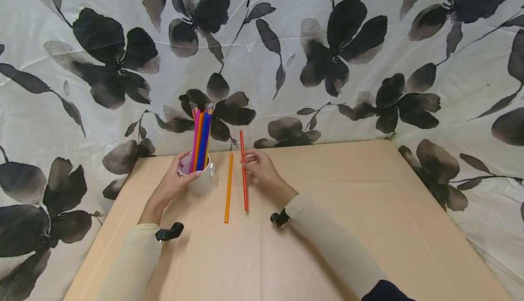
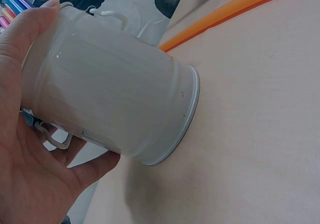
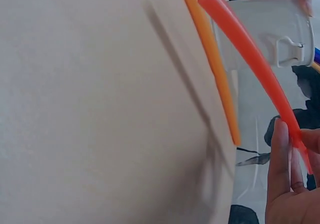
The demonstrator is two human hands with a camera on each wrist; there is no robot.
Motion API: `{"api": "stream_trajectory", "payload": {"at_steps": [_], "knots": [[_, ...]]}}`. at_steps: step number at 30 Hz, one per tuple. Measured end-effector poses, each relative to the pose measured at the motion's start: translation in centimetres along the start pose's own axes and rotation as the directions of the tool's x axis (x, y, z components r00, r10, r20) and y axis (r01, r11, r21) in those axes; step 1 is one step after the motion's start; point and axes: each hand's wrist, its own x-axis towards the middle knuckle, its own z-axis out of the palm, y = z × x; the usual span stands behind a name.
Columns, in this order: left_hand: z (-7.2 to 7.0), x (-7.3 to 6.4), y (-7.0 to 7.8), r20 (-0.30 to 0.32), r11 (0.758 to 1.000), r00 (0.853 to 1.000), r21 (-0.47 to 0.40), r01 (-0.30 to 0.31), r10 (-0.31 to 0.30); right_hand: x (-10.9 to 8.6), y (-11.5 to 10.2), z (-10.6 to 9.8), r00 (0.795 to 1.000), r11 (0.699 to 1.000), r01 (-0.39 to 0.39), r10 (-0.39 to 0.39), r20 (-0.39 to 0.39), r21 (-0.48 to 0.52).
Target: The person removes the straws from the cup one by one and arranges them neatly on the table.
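My left hand (image 1: 176, 180) grips a small white pail (image 1: 204, 183) near its rim, with the thumb on the near side. Several coloured straws (image 1: 200, 139), pink, orange, blue and purple among them, stand in the pail. Whether its base fully touches the table cannot be told. My right hand (image 1: 260, 167) pinches a red straw (image 1: 244, 187) between thumb and fingers. In the right wrist view the red straw (image 3: 255, 59) is raised, casting a shadow on the table. Between the hands, an orange straw (image 1: 229, 187) lies on the table beside the pail.
The table (image 1: 327, 192) has a light brown, creased covering. Behind it and at its sides hangs a white cloth (image 1: 282, 1) with dark flowers. The pail carries small side handles (image 2: 112, 15). A dark device sits on each wrist.
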Motion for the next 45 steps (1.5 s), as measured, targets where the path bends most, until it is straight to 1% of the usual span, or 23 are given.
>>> {"api": "stream_trajectory", "payload": {"at_steps": [2,5,8,11,13,17,20,23,25,27,30,31,34,38,45], "knots": [[0.0,0.2,-0.4,-0.006,1.000,1.000,0.007,-0.001,0.001,0.0,0.2,0.1,1.000,1.000,-0.014,0.014,0.017,-0.004],[-0.1,0.2,-0.3,-0.004,1.000,1.000,0.008,-0.003,0.003,-0.1,0.6,0.2,0.997,0.998,-0.063,0.064,0.046,-0.021],[0.0,-0.4,0.7,0.003,1.000,1.000,-0.002,-0.002,0.002,-0.2,1.0,0.5,0.989,0.991,-0.122,0.126,0.076,-0.047],[0.1,-1.1,1.7,0.006,1.000,1.000,-0.006,-0.001,0.001,-0.1,1.6,0.8,0.983,0.986,-0.150,0.157,0.094,-0.078],[0.2,-1.4,2.1,0.009,1.000,1.000,-0.009,0.000,0.000,-0.1,1.9,1.0,0.982,0.983,-0.153,0.163,0.098,-0.104],[0.3,-1.7,2.4,0.013,1.000,1.000,-0.010,-0.003,0.003,-0.1,2.3,1.4,0.982,0.969,-0.146,0.167,0.093,-0.199],[0.3,-1.7,2.4,0.011,1.000,1.000,-0.008,-0.004,0.004,0.0,2.3,1.7,0.981,0.948,-0.141,0.173,0.090,-0.286],[0.4,-1.7,2.3,0.004,1.000,1.000,0.002,-0.001,0.001,0.1,2.2,2.0,0.981,0.920,-0.121,0.169,0.097,-0.373],[0.4,-1.8,2.3,-0.004,1.000,1.000,0.007,0.001,-0.001,0.2,2.1,2.3,0.982,0.894,-0.099,0.159,0.101,-0.437],[0.4,-1.8,2.4,-0.008,1.000,1.000,0.011,0.001,-0.001,0.2,2.0,2.4,0.984,0.857,-0.069,0.143,0.106,-0.510],[0.4,-1.9,2.5,-0.010,1.000,1.000,0.010,0.001,-0.001,0.2,1.9,2.6,0.985,0.811,-0.050,0.138,0.107,-0.583],[0.4,-1.8,2.5,-0.009,1.000,1.000,0.010,0.000,0.000,0.2,1.9,2.6,0.984,0.803,-0.050,0.140,0.106,-0.594],[0.5,-1.8,2.6,-0.005,1.000,1.000,0.010,-0.006,0.006,0.2,1.8,2.5,0.982,0.793,-0.060,0.155,0.105,-0.606],[0.5,-1.7,2.6,-0.004,1.000,1.000,0.007,-0.011,0.012,0.2,1.8,2.4,0.980,0.785,-0.054,0.160,0.118,-0.617],[0.5,-1.6,2.5,-0.008,1.000,1.000,0.005,-0.008,0.008,0.2,1.7,2.2,0.981,0.791,-0.025,0.137,0.138,-0.611]]}}
